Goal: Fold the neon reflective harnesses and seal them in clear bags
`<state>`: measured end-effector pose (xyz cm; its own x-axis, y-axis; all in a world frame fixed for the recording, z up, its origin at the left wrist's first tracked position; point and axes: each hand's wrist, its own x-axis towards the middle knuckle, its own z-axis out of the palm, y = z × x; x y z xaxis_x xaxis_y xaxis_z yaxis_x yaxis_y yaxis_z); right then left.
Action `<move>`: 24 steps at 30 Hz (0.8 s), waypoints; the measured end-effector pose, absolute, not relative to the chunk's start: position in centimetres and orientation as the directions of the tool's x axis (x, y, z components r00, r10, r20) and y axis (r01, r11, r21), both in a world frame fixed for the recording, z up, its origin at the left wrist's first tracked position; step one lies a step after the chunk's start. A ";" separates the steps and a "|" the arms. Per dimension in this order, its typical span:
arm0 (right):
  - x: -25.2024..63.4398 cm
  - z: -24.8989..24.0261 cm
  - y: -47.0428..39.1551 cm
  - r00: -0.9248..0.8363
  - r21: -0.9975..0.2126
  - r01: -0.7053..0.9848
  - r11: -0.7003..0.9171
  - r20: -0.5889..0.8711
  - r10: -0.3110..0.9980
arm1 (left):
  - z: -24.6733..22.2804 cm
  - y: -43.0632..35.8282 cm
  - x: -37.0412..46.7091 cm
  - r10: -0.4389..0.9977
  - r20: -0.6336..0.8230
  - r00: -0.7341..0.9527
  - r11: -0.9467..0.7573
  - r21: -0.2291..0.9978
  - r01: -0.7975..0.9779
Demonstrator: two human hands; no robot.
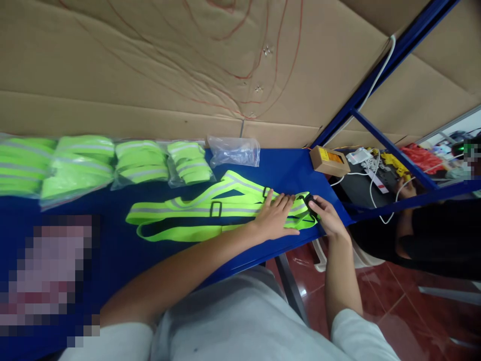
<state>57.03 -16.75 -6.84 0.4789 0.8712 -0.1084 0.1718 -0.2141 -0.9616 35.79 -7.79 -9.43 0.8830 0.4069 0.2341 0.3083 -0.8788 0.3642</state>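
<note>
A neon yellow-green strap with grey reflective stripes [191, 211] lies stretched out in loops on the blue table [150, 255]. It carries black slide buckles, one near its middle. My left hand [275, 216] rests flat on the strap with its fingers spread, pressing it to the tabletop. At the strap's right end, close to the table's corner, my right hand [326, 214] pinches a black buckle [310, 204] between thumb and fingers.
Bagged neon straps [80, 165] line the table's back edge, beside a clear plastic bag [235, 151]. A small cardboard box [328, 161] sits at the back right corner. Past the blue frame [394, 150], another person's hand [407, 189] is near yellow items. Cardboard covers the wall.
</note>
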 end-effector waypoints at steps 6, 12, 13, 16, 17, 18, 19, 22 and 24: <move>57.1 -7.4 -16.8 0.586 -0.950 0.221 -0.223 -0.053 0.809 | -9.6 -7.9 35.3 0.443 0.205 0.873 -0.879 0.292 0.377; 56.9 -8.6 -16.0 0.715 -0.900 0.346 -0.265 0.070 0.695 | -9.6 -7.8 35.3 0.496 0.168 0.852 -0.847 0.307 0.433; 56.8 -8.7 -15.8 0.729 -0.886 0.372 -0.278 0.094 0.678 | -9.6 -7.8 35.3 0.501 0.172 0.848 -0.844 0.312 0.436; 56.4 -8.9 -15.3 0.763 -0.829 0.454 -0.326 0.172 0.624 | -9.6 -7.8 35.4 0.529 0.179 0.830 -0.828 0.325 0.457; 56.3 -8.8 -15.1 0.771 -0.808 0.478 -0.343 0.199 0.606 | -9.6 -7.8 35.5 0.540 0.183 0.821 -0.821 0.329 0.467; 56.1 -8.8 -15.0 0.777 -0.788 0.501 -0.359 0.226 0.588 | -9.6 -7.8 35.6 0.552 0.189 0.812 -0.814 0.332 0.477; 55.9 -8.6 -14.8 0.780 -0.768 0.521 -0.372 0.251 0.573 | -9.6 -7.8 35.8 0.562 0.197 0.803 -0.809 0.332 0.485; 55.5 -8.4 -14.2 0.779 -0.725 0.564 -0.395 0.308 0.546 | -9.5 -7.8 36.1 0.570 0.205 0.796 -0.810 0.304 0.502; 55.3 -8.4 -13.8 0.771 -0.707 0.585 -0.397 0.332 0.544 | -9.5 -7.8 36.3 0.568 0.193 0.800 -0.814 0.278 0.510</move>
<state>55.30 -13.77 -8.37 0.7708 0.5436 0.3321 0.5848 -0.3971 -0.7073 36.31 -7.79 -9.48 0.8002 0.5680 0.1926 0.5104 -0.8136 0.2785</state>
